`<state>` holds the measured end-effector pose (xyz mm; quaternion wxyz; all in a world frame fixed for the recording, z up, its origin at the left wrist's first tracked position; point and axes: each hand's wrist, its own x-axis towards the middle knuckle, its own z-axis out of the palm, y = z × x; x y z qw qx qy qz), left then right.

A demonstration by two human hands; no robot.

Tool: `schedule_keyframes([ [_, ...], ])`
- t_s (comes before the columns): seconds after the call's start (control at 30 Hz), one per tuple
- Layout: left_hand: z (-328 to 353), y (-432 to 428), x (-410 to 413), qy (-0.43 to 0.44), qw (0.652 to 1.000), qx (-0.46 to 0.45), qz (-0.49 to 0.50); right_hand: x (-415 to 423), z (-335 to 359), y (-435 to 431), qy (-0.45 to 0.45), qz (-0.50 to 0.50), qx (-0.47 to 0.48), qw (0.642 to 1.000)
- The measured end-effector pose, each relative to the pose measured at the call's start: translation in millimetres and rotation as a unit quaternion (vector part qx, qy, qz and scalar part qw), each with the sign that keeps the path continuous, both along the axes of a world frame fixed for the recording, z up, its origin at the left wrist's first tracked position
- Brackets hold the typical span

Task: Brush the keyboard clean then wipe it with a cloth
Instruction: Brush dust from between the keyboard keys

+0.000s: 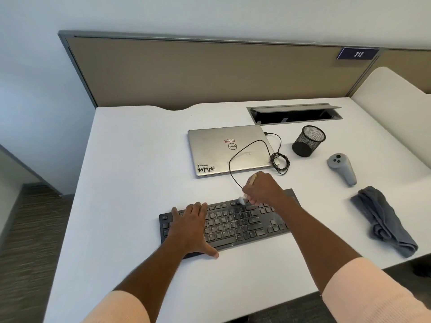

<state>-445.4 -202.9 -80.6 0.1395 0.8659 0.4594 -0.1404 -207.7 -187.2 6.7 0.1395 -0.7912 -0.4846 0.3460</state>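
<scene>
A black keyboard [235, 223] lies on the white desk [130, 173], dusty with pale specks on its keys. My left hand [191, 227] rests flat on the keyboard's left half, fingers straight. My right hand [262, 188] grips a small brush [242, 199] with a tan handle; its pale bristles touch the top key row near the middle. A grey cloth [382, 220] lies crumpled on the desk to the right of the keyboard, apart from both hands.
A closed silver laptop [224, 150] lies behind the keyboard with a black cable [278, 159] looped beside it. A black mesh pen cup [307, 141] and a grey handheld controller [341, 167] stand at the right. An open cable hatch [293, 114] sits at the back.
</scene>
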Motion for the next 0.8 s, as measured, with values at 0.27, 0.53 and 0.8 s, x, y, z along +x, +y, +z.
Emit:
schedule_keyframes([
  [0.27, 0.2, 0.7, -0.6, 0.000, 1.000, -0.003, 0.000, 2.9, 1.4, -0.8, 0.017, -0.014, 0.009, 1.000],
  [0.53, 0.6, 0.9, 0.1, -0.001, 1.000, 0.004, -0.001, -10.7, 1.1, -1.5, 0.063, -0.010, 0.019, 0.998],
  [0.8, 2.4, 0.1, -0.2, 0.002, 1.000, 0.004, -0.004, -23.7, 1.1, 2.9, 0.045, -0.002, 0.018, 0.999],
])
